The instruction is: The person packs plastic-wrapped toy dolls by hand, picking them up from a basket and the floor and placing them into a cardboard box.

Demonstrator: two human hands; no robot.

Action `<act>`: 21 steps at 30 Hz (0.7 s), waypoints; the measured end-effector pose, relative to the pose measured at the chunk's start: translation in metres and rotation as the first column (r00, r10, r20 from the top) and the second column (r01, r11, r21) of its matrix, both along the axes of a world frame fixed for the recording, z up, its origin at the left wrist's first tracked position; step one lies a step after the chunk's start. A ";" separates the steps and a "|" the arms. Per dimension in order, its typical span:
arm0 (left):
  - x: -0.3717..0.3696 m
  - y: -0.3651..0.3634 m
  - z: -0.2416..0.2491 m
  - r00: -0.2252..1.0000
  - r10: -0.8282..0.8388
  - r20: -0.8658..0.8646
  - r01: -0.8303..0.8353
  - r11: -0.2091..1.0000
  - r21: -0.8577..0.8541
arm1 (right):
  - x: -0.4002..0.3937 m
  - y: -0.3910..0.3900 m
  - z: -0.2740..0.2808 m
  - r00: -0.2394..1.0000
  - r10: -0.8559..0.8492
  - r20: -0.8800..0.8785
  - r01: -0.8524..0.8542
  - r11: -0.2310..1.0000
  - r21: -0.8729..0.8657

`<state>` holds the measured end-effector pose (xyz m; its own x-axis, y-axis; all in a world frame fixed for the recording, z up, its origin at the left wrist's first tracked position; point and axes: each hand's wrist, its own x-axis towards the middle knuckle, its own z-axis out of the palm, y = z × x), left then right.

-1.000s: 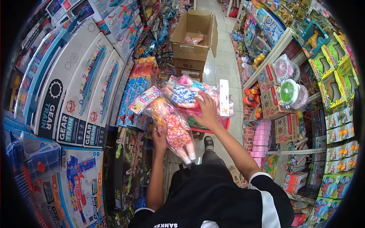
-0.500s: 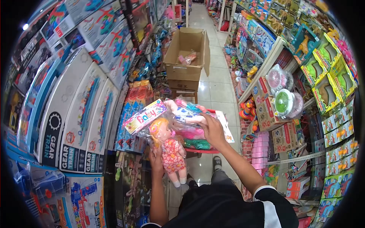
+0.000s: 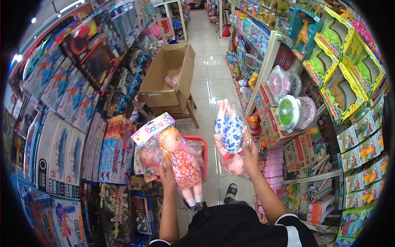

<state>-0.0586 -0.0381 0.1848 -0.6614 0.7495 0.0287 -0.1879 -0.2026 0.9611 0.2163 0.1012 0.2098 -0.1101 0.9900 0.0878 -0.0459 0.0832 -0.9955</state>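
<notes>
A: Item one, fingers. We have the left hand closed from below round a bagged doll in a red flowered dress; its fingers wrap the clear bag at the doll's side. The doll hangs head up, feet toward our body, under a card header reading "Baby".

B: Item two. Our right hand grips a second bagged doll in a blue flowered dress, fingers curled on the lower end of its bag. This one is held upside down, legs pointing up the aisle, head down by the palm.

A: We note the two dolls apart, one on each side, with a red basket low between them. Another bagged doll's face shows just left of the first doll; we cannot tell what it rests on.

B: Outward, then. An open cardboard box sits on a wooden stool further up the tiled aisle.

A: Left side: boxed toys stacked on end, several marked "Gear Train".

B: Right side: shelving with round toy fans in clear wrap and green boxed dinosaurs above them.
</notes>
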 end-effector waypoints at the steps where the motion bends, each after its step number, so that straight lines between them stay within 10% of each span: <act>1: 0.018 0.012 0.002 1.000 0.025 0.004 -0.025 0.999 -0.035 | 0.015 0.008 -0.009 0.998 -0.039 -0.056 0.039 0.999 0.013; 21: 0.093 0.209 -0.001 0.982 -0.026 -0.188 0.017 0.999 -0.051 | 0.115 0.163 -0.042 0.944 -0.265 -0.195 0.226 0.953 -0.202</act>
